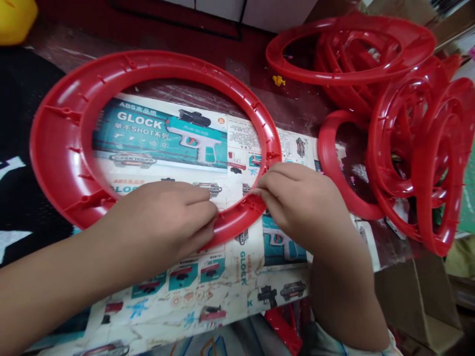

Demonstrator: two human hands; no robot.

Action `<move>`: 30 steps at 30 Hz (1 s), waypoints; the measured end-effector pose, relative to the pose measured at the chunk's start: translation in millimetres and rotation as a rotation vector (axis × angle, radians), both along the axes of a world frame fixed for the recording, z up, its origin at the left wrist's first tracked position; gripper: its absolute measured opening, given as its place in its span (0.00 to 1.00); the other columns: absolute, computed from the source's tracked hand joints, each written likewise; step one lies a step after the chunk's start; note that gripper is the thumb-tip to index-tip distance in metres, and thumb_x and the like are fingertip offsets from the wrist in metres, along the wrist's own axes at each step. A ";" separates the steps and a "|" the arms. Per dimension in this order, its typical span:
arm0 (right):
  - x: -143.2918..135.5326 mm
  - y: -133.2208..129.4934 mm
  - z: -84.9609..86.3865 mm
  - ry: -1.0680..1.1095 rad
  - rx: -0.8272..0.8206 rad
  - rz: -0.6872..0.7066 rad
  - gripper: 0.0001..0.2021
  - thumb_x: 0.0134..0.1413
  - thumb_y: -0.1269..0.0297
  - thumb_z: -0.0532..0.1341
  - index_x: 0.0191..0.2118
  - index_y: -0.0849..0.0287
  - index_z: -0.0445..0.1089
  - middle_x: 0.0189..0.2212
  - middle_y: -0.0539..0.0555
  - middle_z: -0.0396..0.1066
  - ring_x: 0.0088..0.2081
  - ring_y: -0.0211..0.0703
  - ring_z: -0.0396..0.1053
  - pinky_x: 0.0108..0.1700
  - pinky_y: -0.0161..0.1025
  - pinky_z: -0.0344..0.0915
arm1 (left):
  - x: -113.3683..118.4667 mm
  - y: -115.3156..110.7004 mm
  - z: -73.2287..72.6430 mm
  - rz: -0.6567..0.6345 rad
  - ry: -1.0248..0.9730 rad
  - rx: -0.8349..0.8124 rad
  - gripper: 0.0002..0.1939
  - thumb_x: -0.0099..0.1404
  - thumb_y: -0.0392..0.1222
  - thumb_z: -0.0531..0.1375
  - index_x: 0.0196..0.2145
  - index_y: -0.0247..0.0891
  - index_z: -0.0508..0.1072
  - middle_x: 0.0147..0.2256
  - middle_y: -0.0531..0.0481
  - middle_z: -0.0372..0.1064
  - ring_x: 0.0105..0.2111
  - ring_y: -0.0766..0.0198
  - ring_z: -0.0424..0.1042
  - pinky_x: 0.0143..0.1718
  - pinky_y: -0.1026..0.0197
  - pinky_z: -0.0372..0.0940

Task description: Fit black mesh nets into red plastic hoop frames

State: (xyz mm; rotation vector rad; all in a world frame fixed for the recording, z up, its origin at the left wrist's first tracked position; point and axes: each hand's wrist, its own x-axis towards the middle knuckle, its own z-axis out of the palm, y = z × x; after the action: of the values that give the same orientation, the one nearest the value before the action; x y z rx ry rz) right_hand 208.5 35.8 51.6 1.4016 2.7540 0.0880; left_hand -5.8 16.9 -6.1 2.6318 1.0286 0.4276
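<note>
A large red plastic ring lies with its hollow, ribbed side up on a printed cardboard sheet. My left hand is closed over the ring's near rim, its fingertips curled out of sight. At the near right part of the rim, my right hand is closed, thumb and fingers pinching by the inner wall. Whether a small part sits between those fingertips is hidden.
Several more red rings are heaped at the right, one ring lying across the top. A small yellow piece lies beyond the ring. Black material is at the left, with a yellow object behind. A cardboard box stands lower right.
</note>
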 end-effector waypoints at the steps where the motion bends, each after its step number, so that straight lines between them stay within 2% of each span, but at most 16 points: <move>1: 0.8 2.9 0.5 0.034 -0.050 -0.052 0.10 0.63 0.69 0.56 0.31 0.61 0.71 0.31 0.53 0.72 0.35 0.43 0.69 0.35 0.38 0.59 | -0.5 -0.2 -0.7 0.004 -0.004 0.005 0.18 0.68 0.37 0.47 0.30 0.37 0.75 0.26 0.49 0.69 0.26 0.56 0.70 0.26 0.56 0.59; 3: 2.3 8.2 1.4 0.094 -0.143 -0.119 0.10 0.62 0.70 0.57 0.30 0.61 0.71 0.32 0.53 0.72 0.35 0.41 0.69 0.37 0.36 0.60 | -1.2 -0.8 -1.8 0.011 -0.019 0.020 0.18 0.69 0.37 0.47 0.29 0.37 0.75 0.26 0.49 0.69 0.26 0.56 0.70 0.27 0.56 0.60; 7: 5.8 14.2 3.2 0.164 -0.252 -0.126 0.09 0.61 0.71 0.58 0.30 0.61 0.72 0.30 0.52 0.72 0.35 0.40 0.69 0.38 0.35 0.61 | -1.3 -1.8 -1.9 -0.001 -0.028 0.021 0.18 0.68 0.36 0.47 0.29 0.36 0.75 0.25 0.48 0.69 0.26 0.56 0.70 0.27 0.55 0.60; 12: 6.9 11.0 6.8 0.051 -0.324 -0.091 0.09 0.61 0.71 0.57 0.31 0.62 0.73 0.30 0.53 0.73 0.34 0.40 0.69 0.37 0.36 0.60 | 1.0 -0.4 -2.0 0.020 -0.041 0.028 0.16 0.67 0.37 0.49 0.27 0.37 0.74 0.24 0.49 0.68 0.25 0.56 0.69 0.26 0.55 0.59; 14: 4.7 6.1 6.8 -0.038 -0.277 -0.057 0.08 0.60 0.71 0.58 0.31 0.62 0.73 0.30 0.53 0.73 0.33 0.41 0.69 0.35 0.36 0.58 | 1.6 0.5 -1.9 0.023 -0.040 0.040 0.17 0.67 0.37 0.49 0.25 0.37 0.72 0.23 0.50 0.66 0.24 0.57 0.68 0.25 0.56 0.58; 16: 1.7 0.6 5.8 -0.100 -0.152 0.017 0.09 0.60 0.71 0.58 0.30 0.61 0.72 0.28 0.53 0.72 0.31 0.41 0.67 0.31 0.38 0.53 | 1.8 1.1 -1.7 0.015 -0.027 0.047 0.16 0.66 0.37 0.49 0.24 0.38 0.71 0.23 0.50 0.66 0.23 0.58 0.67 0.24 0.56 0.57; 19: -1.8 -4.8 3.4 -0.121 0.012 0.142 0.11 0.59 0.73 0.56 0.27 0.60 0.69 0.25 0.52 0.69 0.27 0.41 0.63 0.28 0.40 0.48 | 1.6 1.3 -1.2 0.024 -0.023 0.056 0.16 0.66 0.36 0.49 0.24 0.38 0.71 0.23 0.50 0.67 0.23 0.58 0.67 0.24 0.56 0.56; 21: -2.7 -4.7 1.8 -0.112 0.044 0.165 0.10 0.59 0.74 0.56 0.27 0.60 0.69 0.25 0.52 0.70 0.27 0.41 0.63 0.29 0.40 0.48 | 1.4 1.3 -0.9 0.023 -0.027 0.062 0.16 0.66 0.36 0.49 0.24 0.38 0.71 0.23 0.50 0.67 0.23 0.57 0.67 0.24 0.56 0.56; 25: -1.6 1.6 -1.2 -0.033 -0.033 0.081 0.09 0.59 0.72 0.57 0.29 0.62 0.72 0.28 0.53 0.72 0.32 0.43 0.67 0.32 0.38 0.54 | 1.2 1.2 -1.3 0.020 -0.028 0.058 0.17 0.67 0.36 0.49 0.24 0.37 0.72 0.23 0.49 0.66 0.23 0.56 0.67 0.24 0.55 0.58; 30: 0.8 9.5 -4.4 0.278 -0.165 -0.116 0.09 0.60 0.69 0.58 0.29 0.61 0.73 0.30 0.53 0.74 0.33 0.40 0.69 0.37 0.36 0.60 | 0.7 2.0 -1.6 0.022 -0.027 0.053 0.17 0.67 0.36 0.49 0.26 0.36 0.73 0.24 0.49 0.67 0.24 0.55 0.68 0.24 0.55 0.59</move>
State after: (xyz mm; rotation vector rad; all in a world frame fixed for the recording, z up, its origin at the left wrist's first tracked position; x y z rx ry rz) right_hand 209.3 45.3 47.2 1.6336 2.7996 -0.3570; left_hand -5.1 18.8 -7.8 2.6549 1.0532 0.5009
